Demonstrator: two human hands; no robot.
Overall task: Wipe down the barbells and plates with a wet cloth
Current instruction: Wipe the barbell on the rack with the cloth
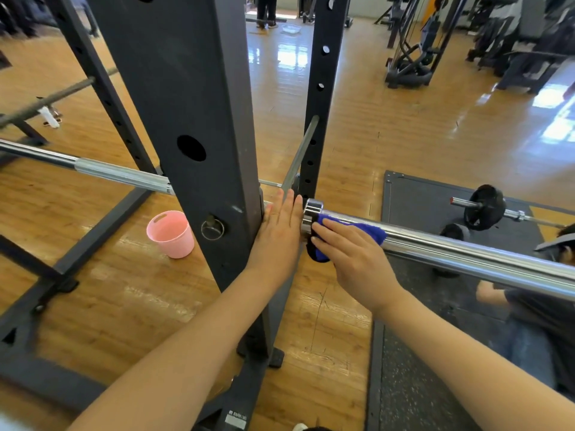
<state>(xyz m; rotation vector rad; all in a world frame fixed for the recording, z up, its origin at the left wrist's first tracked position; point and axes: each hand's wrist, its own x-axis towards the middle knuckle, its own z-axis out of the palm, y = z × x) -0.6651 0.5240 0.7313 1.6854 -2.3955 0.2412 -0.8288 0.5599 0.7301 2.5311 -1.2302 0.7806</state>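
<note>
Right hand (351, 262) grips cloth (370, 230) on bar (466, 253) sleeve; left hand (277, 231) flat, open. Loaded bar at 3 o'clock (484, 207) likely unwiped.

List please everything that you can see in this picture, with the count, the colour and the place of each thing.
barbell: one, chrome, resting across the rack, sleeve toward the right
cloth: one, blue, draped over the barbell sleeve beside its collar
power rack: one, dark grey, centre and left
bucket: one, pink, on the wooden floor left of the rack upright
floor mat: one, black, right side
small barbell with plate: one, chrome bar and black plate, on the mat
gym machines: several, dark, far right
basin: one, pale, far floor at top
left hand: flat against the rack upright
right hand: presses the cloth onto the barbell
</note>
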